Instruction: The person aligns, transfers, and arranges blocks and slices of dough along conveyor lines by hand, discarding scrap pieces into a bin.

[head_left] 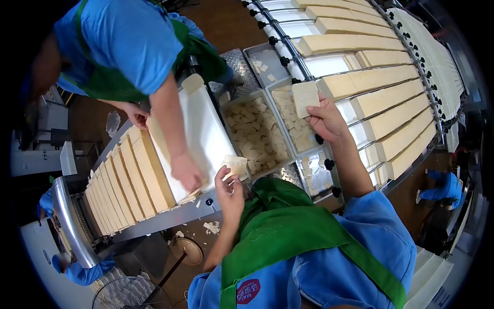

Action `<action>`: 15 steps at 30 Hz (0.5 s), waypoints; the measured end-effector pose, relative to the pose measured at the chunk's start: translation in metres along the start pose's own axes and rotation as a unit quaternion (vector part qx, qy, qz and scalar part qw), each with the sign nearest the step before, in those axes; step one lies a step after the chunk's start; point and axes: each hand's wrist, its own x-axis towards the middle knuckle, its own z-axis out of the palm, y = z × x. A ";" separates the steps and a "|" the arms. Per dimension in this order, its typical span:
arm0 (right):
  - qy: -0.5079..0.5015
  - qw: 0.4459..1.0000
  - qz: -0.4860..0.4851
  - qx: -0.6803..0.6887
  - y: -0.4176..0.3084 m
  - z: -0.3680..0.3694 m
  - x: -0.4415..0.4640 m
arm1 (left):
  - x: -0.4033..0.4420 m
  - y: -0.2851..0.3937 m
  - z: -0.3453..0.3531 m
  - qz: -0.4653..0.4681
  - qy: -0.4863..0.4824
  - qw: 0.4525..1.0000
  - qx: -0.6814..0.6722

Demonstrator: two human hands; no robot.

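My right hand (328, 118) pinches a pale, square cracker (305, 98) by its edge, above a bin of broken pieces. In my left hand (230, 196) is another thin pale cracker (235, 165), gripped between thumb and fingers near the end of the white belt (206, 131). Beneath and between my hands stand a bin of broken crackers (256, 131) and a narrower bin (293, 116), also filled with pieces. On my right, long rows of stacked crackers (381, 80) lie in lanes parted by thin rods.
Across the belt a co-worker in blue with a green apron (128, 46) reaches over it, one hand (186, 172) near the belt's edge. Rows of upright crackers (128, 175) fill the belt's left part. Black knobs (284, 61) jut from the lane rail. Crumbs (211, 226) litter the floor.
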 end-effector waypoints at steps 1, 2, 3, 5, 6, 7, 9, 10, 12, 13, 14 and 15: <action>-0.029 0.999 0.017 0.026 0.004 0.005 -0.002 | -0.002 0.000 -0.006 -0.011 0.020 1.000 -0.019; -0.032 0.999 0.021 0.027 0.009 0.008 -0.005 | -0.003 0.000 -0.012 -0.012 0.024 0.999 -0.018; -0.026 0.999 0.019 0.027 0.014 0.012 -0.006 | -0.004 0.000 -0.019 0.013 0.040 0.999 -0.017; -0.003 0.999 0.031 -0.038 0.026 0.012 -0.001 | -0.008 0.005 -0.034 0.041 0.077 0.996 -0.007; 0.066 0.978 -0.005 -0.198 0.036 0.007 0.002 | -0.007 -0.001 -0.044 0.040 0.102 0.994 0.000; 0.124 0.928 -0.042 -0.348 0.052 0.002 0.007 | -0.004 -0.014 -0.059 0.071 0.131 0.988 0.042; 0.161 0.780 -0.132 -0.590 0.066 0.001 0.010 | -0.001 -0.034 -0.096 0.088 0.207 0.951 0.211; 0.138 0.774 -0.199 -0.585 0.077 -0.003 0.010 | 0.002 -0.043 -0.115 0.071 0.246 0.910 0.327; 0.126 0.833 -0.202 -0.500 0.095 0.031 -0.004 | 0.002 -0.070 -0.148 -0.024 0.345 0.838 0.423; 0.088 0.808 -0.226 -0.536 0.105 0.044 -0.010 | 0.004 -0.083 -0.168 -0.064 0.374 0.833 0.402; 0.054 0.779 -0.254 -0.570 0.113 0.055 -0.013 | 0.005 -0.090 -0.183 -0.072 0.390 0.825 0.402; 0.040 0.783 -0.254 -0.567 0.122 0.071 -0.012 | 0.007 -0.094 -0.195 -0.090 0.390 0.831 0.386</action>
